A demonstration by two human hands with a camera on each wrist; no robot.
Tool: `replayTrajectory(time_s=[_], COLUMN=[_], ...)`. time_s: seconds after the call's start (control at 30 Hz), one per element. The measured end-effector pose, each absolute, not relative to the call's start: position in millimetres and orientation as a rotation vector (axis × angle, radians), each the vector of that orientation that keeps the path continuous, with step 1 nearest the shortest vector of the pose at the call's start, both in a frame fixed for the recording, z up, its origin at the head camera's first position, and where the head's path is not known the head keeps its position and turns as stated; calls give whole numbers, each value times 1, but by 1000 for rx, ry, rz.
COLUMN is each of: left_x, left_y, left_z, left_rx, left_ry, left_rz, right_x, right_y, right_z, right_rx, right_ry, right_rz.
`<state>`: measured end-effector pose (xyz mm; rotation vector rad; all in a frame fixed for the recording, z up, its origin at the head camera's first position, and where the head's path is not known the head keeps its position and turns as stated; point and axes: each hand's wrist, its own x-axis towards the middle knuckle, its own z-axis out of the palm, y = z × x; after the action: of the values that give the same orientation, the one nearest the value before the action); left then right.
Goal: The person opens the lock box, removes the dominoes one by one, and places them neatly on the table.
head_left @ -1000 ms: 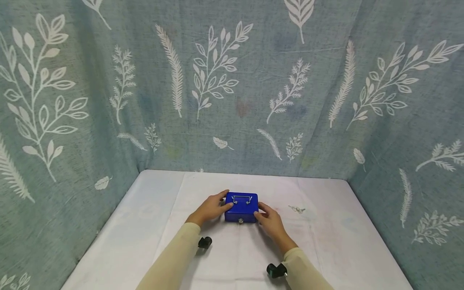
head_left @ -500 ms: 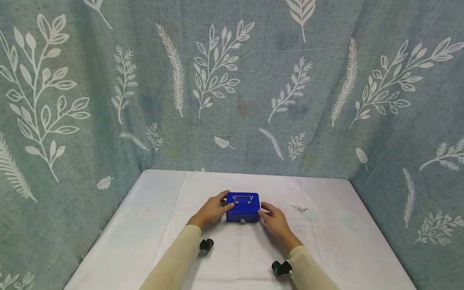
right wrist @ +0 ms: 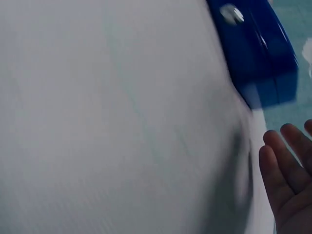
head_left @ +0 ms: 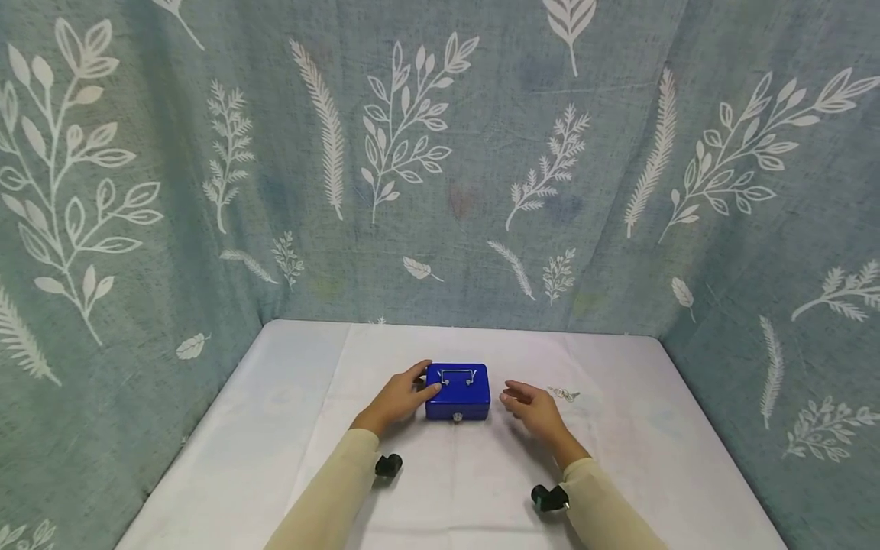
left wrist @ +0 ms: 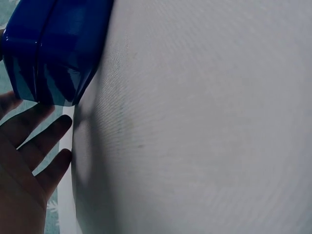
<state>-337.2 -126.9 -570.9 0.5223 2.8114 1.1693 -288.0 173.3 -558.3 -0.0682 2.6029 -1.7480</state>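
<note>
A blue metal cash box (head_left: 457,405) stands on the white cloth, its wire handle lying on the lid and its round lock facing the person. My left hand (head_left: 399,399) rests at the box's left side. Its thumb lies over the lid's left edge, while the index finger reaches the back left corner. In the left wrist view, the fingers (left wrist: 46,141) are spread and fairly straight, close by the box's end. To the right of the box, my right hand (head_left: 539,416) holds nothing, its fingers loosely bent and a gap between them and the box.
A small bunch of keys (head_left: 565,395) lies on the white-covered table (head_left: 385,512), just beyond the right hand. Blue-green curtain (head_left: 467,176) with white leaf prints hangs around the back and sides. Each wrist carries a black camera mount (head_left: 389,464).
The right hand has come off the box's right side and moved right, toward the keys. The left hand and the box stay in place.
</note>
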Motion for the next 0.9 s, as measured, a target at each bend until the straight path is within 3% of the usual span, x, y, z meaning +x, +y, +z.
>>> replayTrajectory(time_s=[0.13,0.9], left_x=[-338,-301], left_y=[-126,-140], left_z=[-570,-566], left_rx=[541,386], left_ry=[2801,2859], left_rz=[1179,1138], right_x=[-285,-294], right_y=[156,132], right_z=[-563,-565], right_rx=[-182,-202], right_ry=[2569,2455], right_rz=[-1716,-1802])
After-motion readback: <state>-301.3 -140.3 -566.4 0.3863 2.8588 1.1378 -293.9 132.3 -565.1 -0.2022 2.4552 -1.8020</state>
